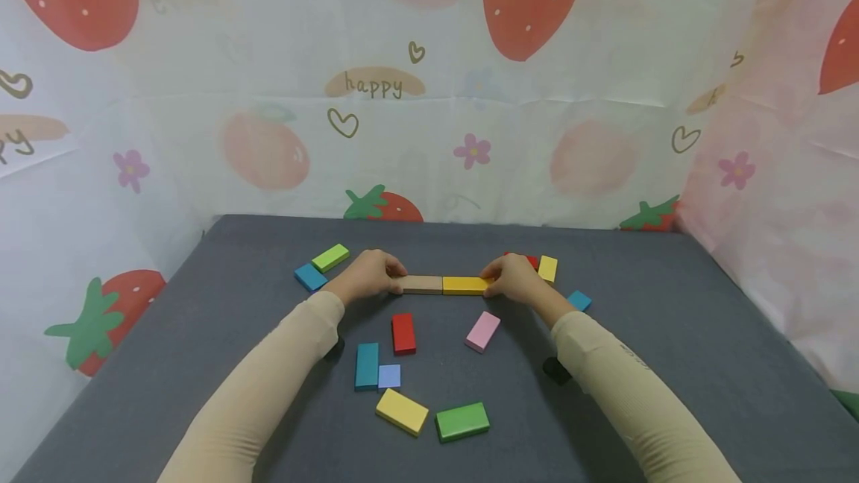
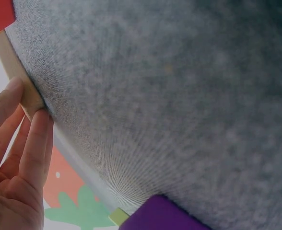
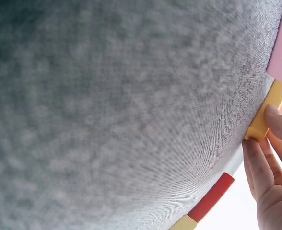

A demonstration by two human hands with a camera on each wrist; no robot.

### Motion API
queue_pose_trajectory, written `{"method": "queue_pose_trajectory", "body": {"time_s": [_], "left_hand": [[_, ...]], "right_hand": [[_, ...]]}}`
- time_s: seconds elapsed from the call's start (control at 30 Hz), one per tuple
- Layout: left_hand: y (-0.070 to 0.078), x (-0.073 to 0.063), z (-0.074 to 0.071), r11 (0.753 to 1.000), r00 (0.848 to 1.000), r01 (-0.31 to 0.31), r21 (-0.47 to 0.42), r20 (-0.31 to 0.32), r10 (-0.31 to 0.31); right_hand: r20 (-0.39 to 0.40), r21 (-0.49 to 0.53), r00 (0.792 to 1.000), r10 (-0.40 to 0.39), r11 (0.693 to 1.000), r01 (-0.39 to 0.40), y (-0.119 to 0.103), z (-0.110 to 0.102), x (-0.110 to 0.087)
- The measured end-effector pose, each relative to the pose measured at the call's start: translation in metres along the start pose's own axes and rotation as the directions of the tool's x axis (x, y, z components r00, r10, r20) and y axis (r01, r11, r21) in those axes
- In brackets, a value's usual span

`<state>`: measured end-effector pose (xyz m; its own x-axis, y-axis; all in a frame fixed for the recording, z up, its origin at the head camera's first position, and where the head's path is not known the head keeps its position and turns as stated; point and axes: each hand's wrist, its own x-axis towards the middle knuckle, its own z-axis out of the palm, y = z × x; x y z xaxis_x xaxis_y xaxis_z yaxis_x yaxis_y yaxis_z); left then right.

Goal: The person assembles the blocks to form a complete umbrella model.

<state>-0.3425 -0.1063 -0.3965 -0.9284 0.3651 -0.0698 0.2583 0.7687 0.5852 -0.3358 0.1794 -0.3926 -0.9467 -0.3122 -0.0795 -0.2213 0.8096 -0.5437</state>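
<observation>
A plain wooden block [image 1: 423, 285] and an orange-yellow block [image 1: 464, 286] lie end to end in a row toward the back of the grey table. My left hand [image 1: 367, 274] pinches the outer left end of the wooden block; in the left wrist view the thumb [image 2: 14, 88] is on its face and the fingers are at its end. At the row's other end, my right hand [image 1: 515, 279] holds the orange-yellow block between thumb and fingers, also visible in the right wrist view around the block [image 3: 268, 112].
Nearer me lie red [image 1: 403, 334], pink [image 1: 483, 332], teal [image 1: 367, 366], small lavender [image 1: 389, 376], yellow [image 1: 403, 411] and green [image 1: 463, 422] blocks. Light green [image 1: 331, 258] and blue [image 1: 310, 277] ones sit beyond my left forearm; yellow [image 1: 547, 269] and blue [image 1: 579, 300] ones lie by my right hand.
</observation>
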Motion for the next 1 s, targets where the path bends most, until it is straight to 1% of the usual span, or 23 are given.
{"method": "queue_pose_trajectory", "body": {"time_s": [0.43, 0.83, 0.9, 1.0], "left_hand": [[0.0011, 0.0003, 0.0002, 1.0, 1.0, -0.007, 0.006, -0.001, 0.007], [0.0016, 0.0002, 0.0, 1.0, 1.0, 0.016, -0.006, 0.001, -0.016], [0.0014, -0.0017, -0.001, 1.0, 1.0, 0.018, -0.011, -0.01, -0.019], [0.0008, -0.0064, -0.0035, 1.0, 0.999, 0.005, -0.016, -0.038, -0.005]], "right_hand": [[-0.008, 0.011, 1.0, 0.012, 1.0, -0.012, -0.0019, 0.0004, -0.0003], [-0.011, 0.008, 1.0, 0.017, 1.0, -0.017, -0.0013, 0.0007, -0.0001], [-0.015, 0.012, 1.0, 0.013, 1.0, -0.012, -0.0011, 0.0009, -0.0015], [-0.038, 0.025, 0.999, 0.006, 1.0, -0.005, -0.0011, -0.0004, -0.0081]]}}
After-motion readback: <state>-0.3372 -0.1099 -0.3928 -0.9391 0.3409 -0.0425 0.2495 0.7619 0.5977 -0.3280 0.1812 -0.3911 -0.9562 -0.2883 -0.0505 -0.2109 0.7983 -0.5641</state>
